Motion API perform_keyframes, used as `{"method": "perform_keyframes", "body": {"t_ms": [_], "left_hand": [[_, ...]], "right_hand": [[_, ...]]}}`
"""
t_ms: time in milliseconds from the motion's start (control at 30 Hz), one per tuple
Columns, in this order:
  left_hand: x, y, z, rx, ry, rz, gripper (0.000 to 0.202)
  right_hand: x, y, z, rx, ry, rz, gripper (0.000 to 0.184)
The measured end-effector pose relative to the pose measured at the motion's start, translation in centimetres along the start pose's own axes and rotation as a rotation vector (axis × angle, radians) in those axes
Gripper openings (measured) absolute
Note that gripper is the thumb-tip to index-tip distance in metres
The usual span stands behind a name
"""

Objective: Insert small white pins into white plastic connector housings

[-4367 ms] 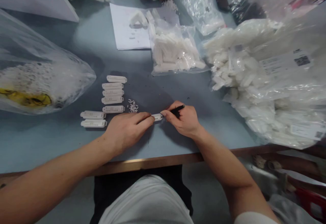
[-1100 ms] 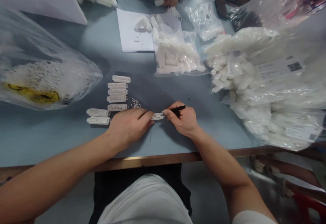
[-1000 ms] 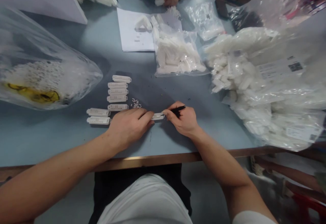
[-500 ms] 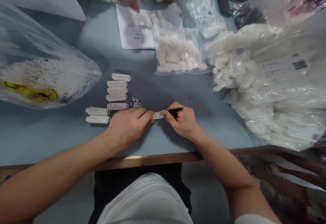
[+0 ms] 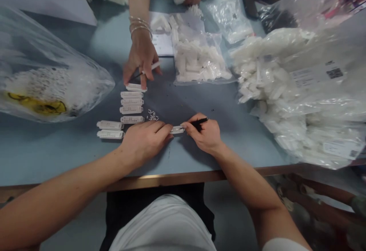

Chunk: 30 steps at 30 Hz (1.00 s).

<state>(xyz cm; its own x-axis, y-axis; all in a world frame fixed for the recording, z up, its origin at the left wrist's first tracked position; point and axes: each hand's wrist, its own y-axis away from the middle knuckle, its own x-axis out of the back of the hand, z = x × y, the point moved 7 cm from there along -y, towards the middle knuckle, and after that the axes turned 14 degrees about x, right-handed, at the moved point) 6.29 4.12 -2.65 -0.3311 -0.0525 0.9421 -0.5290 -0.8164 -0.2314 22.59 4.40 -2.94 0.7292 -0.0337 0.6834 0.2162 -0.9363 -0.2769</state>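
Observation:
Against the table, my left hand point(image 5: 147, 138) pins the left end of a small white slotted plastic strip point(image 5: 177, 130), fingers closed on it. My right hand point(image 5: 203, 133) pinches a slim black pen-like tool point(image 5: 199, 122), its tip over the strip's right part; the exact kind of tool is unclear. Just beyond my left fingers lies a little heap of tiny white pieces point(image 5: 152, 115). Several similar white strips point(image 5: 131, 109) are lined up left of the heap, and two more strips point(image 5: 110, 134) sit nearer my left wrist.
Across the table, a co-worker's hand point(image 5: 141, 58) with bracelets touches the farthest strip. A clear bag of white parts point(image 5: 200, 58) lies beyond my hands. Large plastic bags stand at right point(image 5: 303, 91) and left point(image 5: 51, 83). The table's wooden edge point(image 5: 171, 179) runs before me.
The co-worker's braceleted hand has reached forward from the papers to the farthest strip, carrying a slim dark tool and a white piece. My hands have barely moved.

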Motion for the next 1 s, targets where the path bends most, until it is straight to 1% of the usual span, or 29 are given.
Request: {"method": "perform_keyframes", "body": {"t_ms": [133,267,333,567,700,833,1000], "left_hand": [[0.42,-0.07,0.19,-0.012,-0.016,0.016,0.022],[0.39,-0.06,0.27,-0.002,-0.061,-0.072,0.027],[0.33,-0.02,0.21,0.006,-0.058,-0.087,0.027],[-0.18,0.08,-0.10,0.018,-0.027,-0.035,0.022],[0.03,0.04,0.03,0.010,-0.024,-0.004,0.021],[0.18,0.01,0.13,0.003,-0.020,0.002,0.020],[0.14,0.07,-0.04,0.013,-0.021,0.007,0.021]], "right_hand": [[-0.19,0.00,0.04,0.004,0.007,-0.019,0.034],[-0.26,-0.02,-0.05,0.012,0.021,-0.037,0.035],[-0.24,-0.04,-0.19,0.030,0.038,-0.035,0.033],[-0.28,0.02,-0.48,0.070,0.083,-0.024,0.032],[-0.10,-0.02,-0.44,0.069,0.057,0.001,0.031],[0.06,-0.08,-0.25,0.050,0.016,0.024,0.031],[-0.06,-0.05,-0.17,0.038,0.011,0.009,0.032]]}}
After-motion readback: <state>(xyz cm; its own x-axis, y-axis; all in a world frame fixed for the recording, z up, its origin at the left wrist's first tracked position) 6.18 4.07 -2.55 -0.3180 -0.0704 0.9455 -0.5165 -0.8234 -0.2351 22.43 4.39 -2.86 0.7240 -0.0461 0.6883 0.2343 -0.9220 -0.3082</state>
